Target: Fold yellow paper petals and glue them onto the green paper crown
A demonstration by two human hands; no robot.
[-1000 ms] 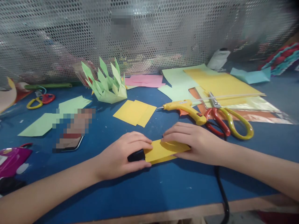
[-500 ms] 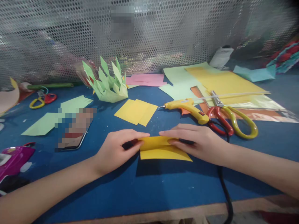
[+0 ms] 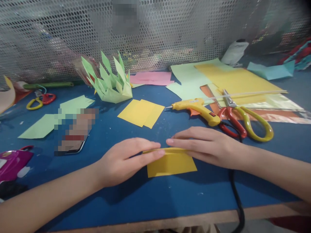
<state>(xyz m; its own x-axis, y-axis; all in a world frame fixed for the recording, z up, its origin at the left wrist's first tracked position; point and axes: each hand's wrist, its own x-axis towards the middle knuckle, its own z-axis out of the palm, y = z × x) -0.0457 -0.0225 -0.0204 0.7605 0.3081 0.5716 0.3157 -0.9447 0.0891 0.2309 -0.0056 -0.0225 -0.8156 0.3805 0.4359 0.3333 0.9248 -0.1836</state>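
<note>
Pressing flat on folded yellow paper [image 3: 171, 163], long axis left-right; left hand [image 3: 126, 160] and right hand [image 3: 209, 145] fingers extended along its far edge

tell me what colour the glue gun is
Yellow, with an orange trigger; the glue gun shows clearly in the head view, lying on the blue table.

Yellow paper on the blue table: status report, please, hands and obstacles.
Left hand and right hand flat on folded yellow paper. Glue gun lies behind, apart.

Folded yellow paper [image 3: 171, 163]: matt. Tabletop [image 3: 170, 200]: matt blue covering, bare wooden edge. Back screen [image 3: 60, 35]: perforated metal. Glue gun [image 3: 196, 109]: glossy plastic.
</note>
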